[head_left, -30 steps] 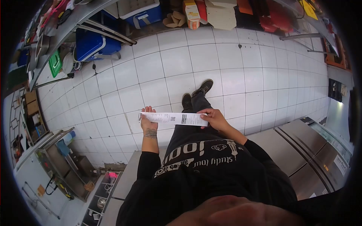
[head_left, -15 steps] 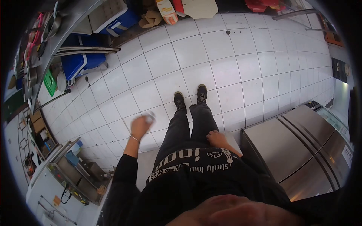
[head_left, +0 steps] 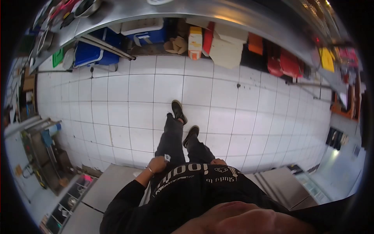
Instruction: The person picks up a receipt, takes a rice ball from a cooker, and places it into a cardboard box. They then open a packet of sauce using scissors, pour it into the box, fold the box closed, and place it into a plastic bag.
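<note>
We find the left hand (head_left: 157, 165) low at the hip, curled into a loose fist around a crumpled white paper (head_left: 167, 157). A small wad of it pokes out at the far end of the fingers. The paper seems balled up so that one hand can carry it, and it sits against the left thigh, just far of the black shirt (head_left: 194, 183). The arm hangs close to the body, which we judge suits walking: one shoe (head_left: 178, 110) is planted farther out on the white tiled floor (head_left: 128, 101) and the other shoe (head_left: 191, 135) is nearer.

The right hand (head_left: 218, 161) shows only as a sliver of knuckles above the shirt hem. We cannot tell whether it is open or closed, or whether it has anything in it. Most of the paper is buried in the left fist, so no print can be read.

At the far side, blue coolers (head_left: 93, 54) and cartons (head_left: 194, 41) are tucked under a steel counter (head_left: 187, 9), off the walkway. The counter's top is cut off by the frame edge. A steel worktop (head_left: 107, 187) lies near left.
</note>
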### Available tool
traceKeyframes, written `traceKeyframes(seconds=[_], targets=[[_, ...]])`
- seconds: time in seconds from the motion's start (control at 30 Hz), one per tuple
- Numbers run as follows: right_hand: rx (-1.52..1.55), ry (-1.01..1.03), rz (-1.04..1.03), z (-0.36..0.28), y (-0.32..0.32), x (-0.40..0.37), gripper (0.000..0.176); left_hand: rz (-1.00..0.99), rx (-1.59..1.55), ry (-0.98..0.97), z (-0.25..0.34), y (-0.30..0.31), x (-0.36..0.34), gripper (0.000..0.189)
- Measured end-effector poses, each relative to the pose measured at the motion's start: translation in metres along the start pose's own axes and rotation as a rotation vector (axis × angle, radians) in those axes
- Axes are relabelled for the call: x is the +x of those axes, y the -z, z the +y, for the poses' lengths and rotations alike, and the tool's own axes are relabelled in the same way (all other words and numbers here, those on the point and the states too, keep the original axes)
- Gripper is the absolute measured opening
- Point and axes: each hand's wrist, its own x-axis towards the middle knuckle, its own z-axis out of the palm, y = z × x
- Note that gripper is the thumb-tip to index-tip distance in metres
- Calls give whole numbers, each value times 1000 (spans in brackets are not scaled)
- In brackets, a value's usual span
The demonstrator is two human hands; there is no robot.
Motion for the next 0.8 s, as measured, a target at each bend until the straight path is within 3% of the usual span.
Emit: traceKeyframes(seconds=[0.03, 0.1, 0.17, 0.23, 0.27, 0.3, 0.33, 0.37, 0.4, 0.43, 0.47, 0.5, 0.53, 0.57, 0.6, 0.63, 0.7, 0.77, 0.8], targets=[[3, -56, -14, 3, 7, 19, 29, -49, -42, -130, -7, -1, 11, 22], [-81, -89, -41, 28, 15, 84, 29, 69, -167, -128, 30, 53, 6, 26], [-276, -59, -101, 77, 39, 154, 29, 148, -409, -188, 17, 63, 37, 31], [-436, -72, -358, -27, 171, 107, 28, 179, -544, -187, 12, 59, 86, 27], [-556, 92, -412, -22, 198, 134, 28, 141, -519, -148, 10, 60, 115, 24], [-678, 250, -475, -20, 227, 156, 28, 145, -573, -150, 15, 97, 130, 22], [-461, -322, -631, -99, 277, 151, 29, 147, -640, -154, 26, 156, 133, 21], [-444, -140, -509, -113, 313, 180, 27, 142, -712, -154, 30, 188, 139, 19], [-429, 49, -377, -115, 349, 215, 26, 331, -956, -68, 28, 199, 165, 19], [-621, 335, -127, -86, 386, 284, 26, 514, -1206, 21, 26, 207, 190, 19], [-840, 553, 207, -55, 422, 354, 28, 798, -1484, -60, 24, 223, 205, 21], [-820, 240, 298, -103, 465, 370, 31, 1088, -1756, -146, 21, 243, 219, 24], [-940, 318, 483, -102, 509, 416, 30, 1229, -1904, -72, 14, 251, 235, 24], [-729, 237, 680, -136, 537, 428, 26, 1362, -2050, 19, 7, 250, 253, 25], [-938, 267, 824, -101, 594, 505, 23, 1435, -2250, -20, 3, 240, 282, 27], [-1403, 177, 835, -148, 613, 496, 21, 1507, -2447, -53, 1, 226, 314, 30], [-1192, 170, 1134, -175, 653, 524, 20, 1445, -2658, -51, 8, 193, 357, 43], [-1490, 123, 1058, -206, 693, 532, 16, 1337, -2934, 65, 17, 169, 390, 46], [-1477, 67, 1080, -215, 711, 538, 16, 1259, -3024, 108, 20, 151, 413, 46]])
